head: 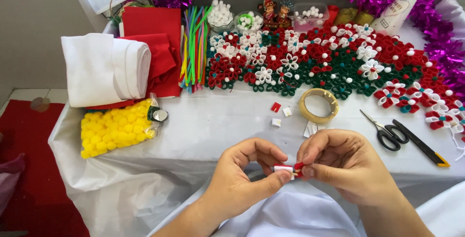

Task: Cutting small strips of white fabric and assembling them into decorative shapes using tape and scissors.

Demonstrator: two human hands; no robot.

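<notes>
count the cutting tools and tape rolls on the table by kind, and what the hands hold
Scissors: 1
Utility knife: 1
Tape roll: 1
Small red and white piece pinched between left hand and right hand: 1
Total: 4

Both bare forearms rise from the near edge and meet at centre. The left hand curls with thumb and forefinger pinched together, pointing right. The right hand mirrors it, fingers bent, thumb and forefinger pinched, fingertips nearly touching the left's.
</notes>
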